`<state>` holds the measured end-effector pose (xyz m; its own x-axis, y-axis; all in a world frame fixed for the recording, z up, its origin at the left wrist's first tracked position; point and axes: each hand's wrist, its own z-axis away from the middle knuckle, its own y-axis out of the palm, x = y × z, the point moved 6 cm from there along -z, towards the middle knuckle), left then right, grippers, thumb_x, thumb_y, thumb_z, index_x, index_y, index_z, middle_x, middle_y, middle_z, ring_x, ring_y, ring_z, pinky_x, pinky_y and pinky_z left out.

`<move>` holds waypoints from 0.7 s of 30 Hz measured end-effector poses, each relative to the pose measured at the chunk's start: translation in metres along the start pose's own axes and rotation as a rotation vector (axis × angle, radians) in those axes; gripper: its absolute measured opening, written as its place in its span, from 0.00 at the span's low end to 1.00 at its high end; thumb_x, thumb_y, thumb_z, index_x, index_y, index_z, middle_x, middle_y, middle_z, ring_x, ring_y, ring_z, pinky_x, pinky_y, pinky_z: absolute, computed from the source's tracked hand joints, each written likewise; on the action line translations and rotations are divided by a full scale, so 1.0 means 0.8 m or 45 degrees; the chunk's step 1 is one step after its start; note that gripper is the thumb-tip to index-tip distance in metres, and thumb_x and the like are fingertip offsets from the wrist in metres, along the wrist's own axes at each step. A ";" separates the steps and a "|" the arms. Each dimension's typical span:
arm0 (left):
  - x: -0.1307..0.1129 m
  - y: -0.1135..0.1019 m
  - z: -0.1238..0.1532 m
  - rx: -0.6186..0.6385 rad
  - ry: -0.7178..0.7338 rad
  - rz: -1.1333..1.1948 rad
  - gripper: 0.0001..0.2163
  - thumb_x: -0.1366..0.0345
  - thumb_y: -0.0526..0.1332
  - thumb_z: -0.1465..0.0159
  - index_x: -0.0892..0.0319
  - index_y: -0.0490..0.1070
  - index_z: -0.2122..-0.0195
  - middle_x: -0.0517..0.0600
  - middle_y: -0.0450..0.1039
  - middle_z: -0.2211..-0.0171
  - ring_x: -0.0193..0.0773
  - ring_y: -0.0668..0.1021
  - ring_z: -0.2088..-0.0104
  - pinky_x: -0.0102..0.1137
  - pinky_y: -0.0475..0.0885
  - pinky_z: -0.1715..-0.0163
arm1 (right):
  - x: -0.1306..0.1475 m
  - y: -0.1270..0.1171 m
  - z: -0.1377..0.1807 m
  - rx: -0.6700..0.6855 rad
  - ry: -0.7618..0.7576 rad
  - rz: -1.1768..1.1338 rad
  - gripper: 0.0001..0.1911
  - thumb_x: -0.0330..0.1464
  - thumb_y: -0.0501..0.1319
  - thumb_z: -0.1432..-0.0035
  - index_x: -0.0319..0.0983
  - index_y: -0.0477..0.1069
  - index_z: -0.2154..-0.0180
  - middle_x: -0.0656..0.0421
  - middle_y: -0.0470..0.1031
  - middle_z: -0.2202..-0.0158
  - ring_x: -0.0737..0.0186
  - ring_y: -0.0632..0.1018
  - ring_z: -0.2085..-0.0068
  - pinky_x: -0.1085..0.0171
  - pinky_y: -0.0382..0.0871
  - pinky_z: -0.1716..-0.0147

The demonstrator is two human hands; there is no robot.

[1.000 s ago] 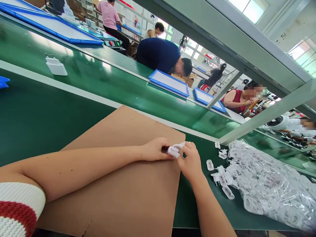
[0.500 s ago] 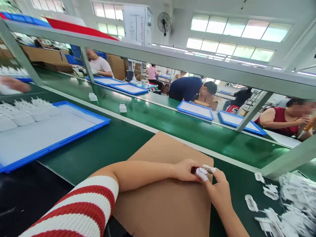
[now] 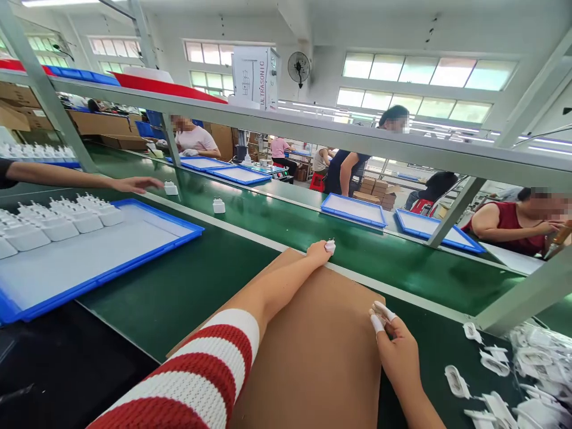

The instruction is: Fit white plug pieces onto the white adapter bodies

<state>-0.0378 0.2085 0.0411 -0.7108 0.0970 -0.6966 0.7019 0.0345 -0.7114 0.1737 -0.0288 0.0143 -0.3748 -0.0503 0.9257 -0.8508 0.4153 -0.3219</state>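
Note:
My left hand reaches forward over the far edge of the cardboard sheet, closed on a white plug adapter with its pins pointing up. That adapter is at the near edge of the green conveyor belt. My right hand hovers over the right edge of the cardboard. White covers sit on its thumb and a finger, which are apart, and I see nothing held between them. White plug housing parts lie to the right of this hand.
A blue-rimmed tray with rows of white adapters stands at left. Another person's hand reaches toward an adapter on the belt; a second adapter sits nearer. A shelf post rises at right beside a bagged pile.
My left hand has moved forward and left from my right hand to the belt, carrying the adapter. My right hand stays near its place. The other person's hand has reached farther right.

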 end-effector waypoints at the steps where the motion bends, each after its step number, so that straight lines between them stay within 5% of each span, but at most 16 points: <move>1: -0.001 -0.004 0.003 -0.046 -0.022 -0.010 0.18 0.61 0.65 0.35 0.59 0.70 0.45 0.58 0.69 0.43 0.52 0.73 0.43 0.51 0.69 0.44 | -0.001 -0.001 -0.001 0.004 0.021 -0.024 0.27 0.45 0.64 0.50 0.41 0.78 0.50 0.51 0.80 0.49 0.45 0.78 0.43 0.51 0.71 0.43; 5: -0.026 -0.014 0.051 -0.237 0.082 0.009 0.27 0.65 0.66 0.38 0.59 0.62 0.38 0.63 0.55 0.33 0.60 0.55 0.31 0.53 0.50 0.33 | -0.010 -0.002 -0.005 0.059 0.162 -0.140 0.30 0.44 0.67 0.52 0.41 0.77 0.48 0.51 0.81 0.51 0.43 0.81 0.49 0.54 0.76 0.55; 8: -0.060 0.002 0.120 -0.130 0.394 0.086 0.24 0.64 0.66 0.39 0.55 0.66 0.42 0.57 0.64 0.37 0.51 0.64 0.35 0.43 0.57 0.34 | -0.013 0.010 -0.004 0.218 0.243 -0.404 0.29 0.39 0.68 0.53 0.43 0.75 0.47 0.51 0.79 0.47 0.46 0.83 0.55 0.57 0.75 0.64; 13: -0.093 0.037 0.232 0.222 0.982 0.320 0.10 0.59 0.64 0.39 0.56 0.72 0.59 0.52 0.77 0.57 0.43 0.77 0.54 0.37 0.72 0.49 | 0.002 0.026 0.002 0.391 0.374 -0.963 0.34 0.28 0.70 0.60 0.43 0.71 0.47 0.51 0.75 0.42 0.53 0.83 0.55 0.61 0.73 0.59; 16: -0.091 0.050 0.255 0.430 1.012 0.418 0.10 0.59 0.57 0.33 0.58 0.73 0.59 0.51 0.79 0.61 0.39 0.78 0.62 0.33 0.74 0.59 | 0.009 0.031 0.003 0.507 0.464 -1.117 0.35 0.25 0.69 0.64 0.40 0.70 0.49 0.51 0.78 0.47 0.57 0.83 0.59 0.63 0.72 0.60; 21: -0.078 0.060 0.256 0.579 0.963 0.390 0.15 0.54 0.55 0.31 0.54 0.77 0.54 0.49 0.82 0.56 0.41 0.82 0.57 0.30 0.77 0.55 | 0.006 0.041 0.002 0.744 0.590 -1.155 0.27 0.28 0.67 0.58 0.38 0.70 0.52 0.54 0.80 0.56 0.59 0.82 0.65 0.59 0.72 0.61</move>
<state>0.0308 0.0007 0.0315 -0.1672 0.6645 -0.7283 0.6554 -0.4769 -0.5856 0.1431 -0.0172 0.0081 0.5230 0.2721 0.8077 -0.8222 -0.0885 0.5622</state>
